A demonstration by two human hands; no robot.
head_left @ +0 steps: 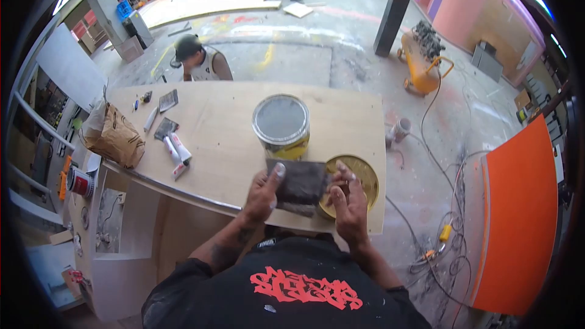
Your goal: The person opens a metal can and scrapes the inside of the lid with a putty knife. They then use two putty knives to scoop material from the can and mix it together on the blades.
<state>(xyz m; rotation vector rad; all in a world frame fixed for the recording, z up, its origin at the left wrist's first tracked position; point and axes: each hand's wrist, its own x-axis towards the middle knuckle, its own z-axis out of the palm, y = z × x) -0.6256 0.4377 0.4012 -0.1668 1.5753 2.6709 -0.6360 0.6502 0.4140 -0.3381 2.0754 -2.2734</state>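
Observation:
My left hand [262,198] grips a dark, flat rectangular plate [297,183] by its left side, thumb on top. At the plate's right edge is my right hand [350,204], its fingers and thumb apart and slightly blurred. Beneath that hand, a round gold-coloured lid [370,176] lies on the wooden tabletop [225,116]. Just beyond the plate stands a large can [281,123] with a grey top surface and a yellow label, its lower part hidden by the plate.
Two tubes [178,153], dark square pieces [169,100] and a brown paper bag [119,137] occupy the table's left. Another person [204,64] is low behind the table. An orange compressor [420,64], loose cables [454,225] and an orange panel [518,219] are to the right.

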